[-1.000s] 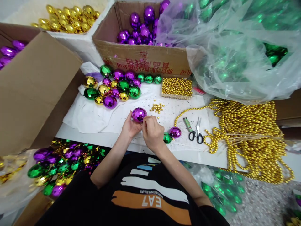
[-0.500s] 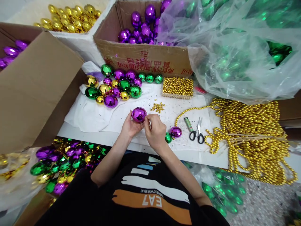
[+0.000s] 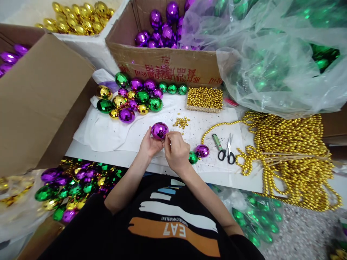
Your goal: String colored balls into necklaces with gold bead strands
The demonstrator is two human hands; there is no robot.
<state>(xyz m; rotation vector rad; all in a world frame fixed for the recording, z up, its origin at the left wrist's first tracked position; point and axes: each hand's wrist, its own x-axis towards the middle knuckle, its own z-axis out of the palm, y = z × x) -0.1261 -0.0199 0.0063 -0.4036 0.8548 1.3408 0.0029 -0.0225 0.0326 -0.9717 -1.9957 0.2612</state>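
Observation:
A shiny purple faceted ball (image 3: 159, 130) rests in my left hand (image 3: 151, 145), whose fingers close round its left and lower side. My right hand (image 3: 176, 150) is pinched at the ball's lower right edge; whatever its fingertips hold is too small to make out. Just right of that hand lie a green ball (image 3: 193, 157) and another purple ball (image 3: 202, 151), by the end of a gold bead string (image 3: 217, 125). Beyond my hands is a small scatter of loose gold beads (image 3: 182, 122).
A clear box of gold beads (image 3: 205, 98) stands behind. Black-handled scissors (image 3: 229, 150) and a green lighter (image 3: 217, 142) lie right, before heaped gold bead strings (image 3: 292, 155). Coloured balls (image 3: 127, 115) cluster left. Cardboard boxes (image 3: 168, 65) and a plastic bag (image 3: 265, 72) border the back.
My right hand has shifted very slightly left, still pinched at the ball's edge. The whole view has moved a little; the purple ball stays in my left hand.

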